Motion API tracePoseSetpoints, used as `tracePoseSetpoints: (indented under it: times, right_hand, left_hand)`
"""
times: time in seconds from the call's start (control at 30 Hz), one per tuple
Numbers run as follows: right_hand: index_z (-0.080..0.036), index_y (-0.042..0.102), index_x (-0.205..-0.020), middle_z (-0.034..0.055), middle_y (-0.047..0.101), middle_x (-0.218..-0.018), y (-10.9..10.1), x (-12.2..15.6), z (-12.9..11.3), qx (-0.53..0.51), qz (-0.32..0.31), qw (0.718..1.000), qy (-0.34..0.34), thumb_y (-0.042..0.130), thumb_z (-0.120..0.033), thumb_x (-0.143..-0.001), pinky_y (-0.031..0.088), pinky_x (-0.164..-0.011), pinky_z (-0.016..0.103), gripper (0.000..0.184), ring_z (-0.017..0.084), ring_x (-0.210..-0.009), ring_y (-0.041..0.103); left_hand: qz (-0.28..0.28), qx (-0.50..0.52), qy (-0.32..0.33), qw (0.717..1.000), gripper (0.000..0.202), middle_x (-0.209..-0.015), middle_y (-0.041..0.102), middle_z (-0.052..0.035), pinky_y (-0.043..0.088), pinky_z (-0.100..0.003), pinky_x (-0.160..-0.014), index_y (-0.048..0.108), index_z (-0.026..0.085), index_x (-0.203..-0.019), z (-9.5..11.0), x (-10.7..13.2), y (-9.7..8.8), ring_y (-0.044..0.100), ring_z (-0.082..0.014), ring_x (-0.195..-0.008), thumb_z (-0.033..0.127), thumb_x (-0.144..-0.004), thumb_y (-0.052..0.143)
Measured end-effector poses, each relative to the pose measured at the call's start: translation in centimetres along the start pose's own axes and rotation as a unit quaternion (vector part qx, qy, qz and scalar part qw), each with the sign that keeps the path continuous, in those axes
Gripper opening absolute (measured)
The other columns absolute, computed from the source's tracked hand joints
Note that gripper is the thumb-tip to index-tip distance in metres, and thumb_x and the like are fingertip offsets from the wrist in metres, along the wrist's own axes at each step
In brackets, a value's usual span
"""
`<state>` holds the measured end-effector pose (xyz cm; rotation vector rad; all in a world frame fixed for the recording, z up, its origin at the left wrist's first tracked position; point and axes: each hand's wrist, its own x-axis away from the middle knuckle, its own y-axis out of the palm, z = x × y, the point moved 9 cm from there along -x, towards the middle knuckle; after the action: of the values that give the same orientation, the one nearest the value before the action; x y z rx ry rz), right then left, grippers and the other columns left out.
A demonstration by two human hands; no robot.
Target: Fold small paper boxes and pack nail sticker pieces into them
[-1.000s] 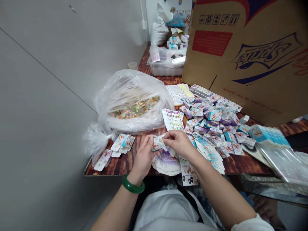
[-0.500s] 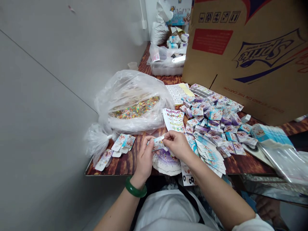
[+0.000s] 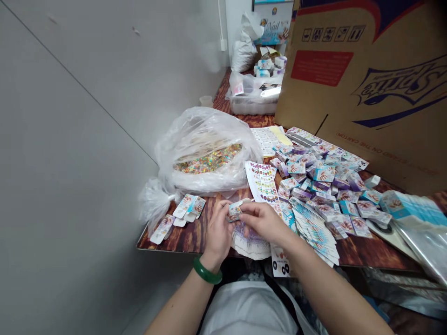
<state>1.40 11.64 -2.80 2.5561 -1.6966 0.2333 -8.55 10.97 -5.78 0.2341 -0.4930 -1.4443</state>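
Between both hands is a small light-blue printed cardboard box (image 3: 235,211), its end toward my right fingers. My left hand (image 3: 218,229) grips it from the left, fingers closed around its side. My right hand (image 3: 261,221) pinches its right end. Beneath the hands, a fan of purple-and-white flat cartons (image 3: 252,243) lies on the table. To the right spreads a fan of blue flat cartons (image 3: 314,230). Behind my left hand stands a clear plastic bag (image 3: 206,123) with small colourful packets (image 3: 213,160) showing through its opening.
A heap of small folded boxes (image 3: 321,174) covers the table's right side, before a large brown carton (image 3: 321,102). Several flat cartons (image 3: 188,207) lie at the left edge. Sticker sheets (image 3: 263,184) rest mid-table. A plastic tub (image 3: 251,106) stands farther back.
The small box was held flatter and longer across the hands; now it looks more squared, with my right fingers lower at its end. The whole view has shifted slightly.
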Motion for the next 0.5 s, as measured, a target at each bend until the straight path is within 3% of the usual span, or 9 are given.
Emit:
tracePoseSetpoints:
  times: [0.07,0.13,0.2,0.27,0.37,0.5]
  right_hand:
    - [-0.019,0.065,-0.081,-0.0007,0.063,-0.070,-0.9,0.5,-0.9,0.085,0.101,0.989,-0.072,0.053,-0.018,-0.078,0.044,-0.051,0.023,0.012,0.011,-0.050,0.056]
    - [-0.020,0.064,-0.087,0.0022,0.063,-0.079,-1.7,1.6,-2.2,0.173,0.207,0.952,-0.146,0.054,-0.015,-0.078,0.046,-0.060,0.026,0.015,0.014,-0.062,0.057]
    - [-0.018,0.062,-0.091,0.0043,0.061,-0.084,-2.0,2.5,-3.0,0.225,0.270,0.917,-0.188,0.056,-0.013,-0.077,0.047,-0.064,0.027,0.016,0.014,-0.065,0.055]
    - [-0.017,0.061,-0.092,0.0047,0.059,-0.084,-2.0,2.9,-3.4,0.245,0.283,0.905,-0.203,0.056,-0.012,-0.077,0.047,-0.063,0.027,0.017,0.014,-0.064,0.054]
    - [-0.018,0.063,-0.091,0.0060,0.060,-0.088,-1.6,2.9,-4.0,0.251,0.255,0.905,-0.230,0.053,-0.010,-0.079,0.048,-0.067,0.028,0.018,0.017,-0.075,0.058]
    - [-0.019,0.065,-0.089,0.0069,0.060,-0.089,-2.0,2.8,-4.5,0.246,0.234,0.907,-0.250,0.049,-0.008,-0.080,0.049,-0.072,0.029,0.021,0.018,-0.084,0.060]
  left_hand:
    - [-0.018,0.053,-0.011,0.998,0.008,-0.087,0.049,-0.0002,0.046,-0.020,-0.060,0.057,0.020,-0.084,-0.1,0.0,0.7,0.050,-0.0118,-0.074,0.026,-0.082,0.052]
    - [-0.020,0.085,-0.009,0.996,0.007,-0.088,0.049,-0.0001,0.047,-0.022,-0.065,0.057,0.021,-0.086,0.1,-0.1,1.0,0.050,-0.0121,-0.078,0.025,-0.083,0.052]
    - [-0.014,0.096,-0.004,0.995,0.008,-0.089,0.050,-0.0003,0.048,-0.023,-0.067,0.057,0.021,-0.087,0.2,0.0,1.0,0.051,-0.0132,-0.081,0.026,-0.083,0.052]
    - [-0.008,0.100,-0.001,0.995,0.009,-0.090,0.051,-0.0003,0.049,-0.024,-0.066,0.057,0.022,-0.088,0.3,0.0,1.0,0.051,-0.0141,-0.083,0.027,-0.083,0.052]
    - [-0.004,0.106,0.004,0.994,0.009,-0.091,0.050,0.0002,0.049,-0.023,-0.066,0.056,0.022,-0.089,0.2,0.2,0.8,0.051,-0.0134,-0.082,0.027,-0.083,0.053]
    - [-0.046,0.080,-0.021,0.996,0.012,-0.098,0.053,-0.0007,0.049,-0.023,-0.070,0.057,0.023,-0.093,-0.3,0.2,1.2,0.053,-0.0135,-0.087,0.030,-0.084,0.054]
